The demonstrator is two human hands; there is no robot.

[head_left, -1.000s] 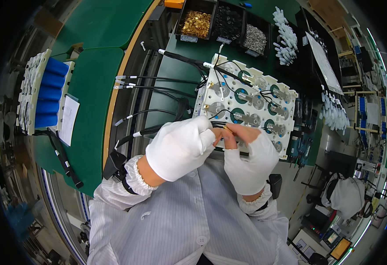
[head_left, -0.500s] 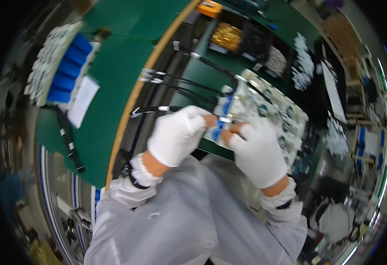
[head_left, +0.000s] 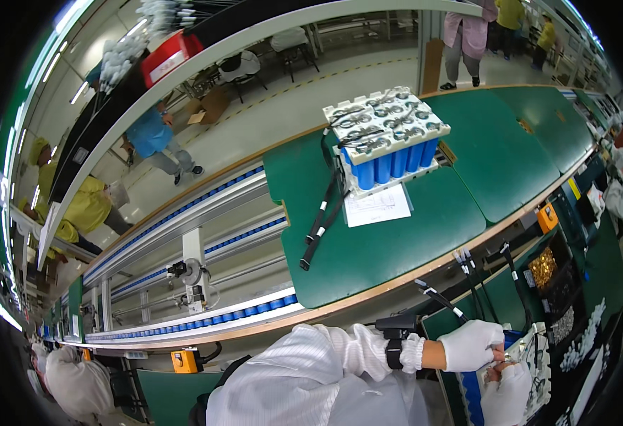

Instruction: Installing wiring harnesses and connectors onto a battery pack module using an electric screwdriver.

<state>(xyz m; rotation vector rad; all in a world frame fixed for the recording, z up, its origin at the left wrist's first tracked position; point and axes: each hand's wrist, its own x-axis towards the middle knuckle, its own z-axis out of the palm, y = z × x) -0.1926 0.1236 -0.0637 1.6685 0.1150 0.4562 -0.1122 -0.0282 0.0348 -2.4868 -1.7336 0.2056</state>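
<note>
So our battery pack point(head_left: 540, 383) sits at the lower right of the view, blue cylindrical cells point(head_left: 473, 397) along its left flank, white cell-holder plate point(head_left: 543, 348) on top. Its long side seems to run roughly up and down the view, but our right hand point(head_left: 508, 395) hides a good chunk, so take that loosely. That hand's the nearer one, lying right across the lower part. Our left hand point(head_left: 473, 346) comes in from the left at the upper-left edge, so the pack's mostly to its right. Fingertips point(head_left: 498, 354) of both hands are bunched close together over the pack; whether either is pinching anything, we honestly can't tell.

Black cables point(head_left: 515, 275) lie above the pack, gold-coloured parts point(head_left: 543, 268) beyond, white caps point(head_left: 583, 344) off right. Way further out, a second battery pack point(head_left: 385, 169) stands on the far green tabletop point(head_left: 411, 245), paper sheet point(head_left: 377, 208) by its near edge.
</note>
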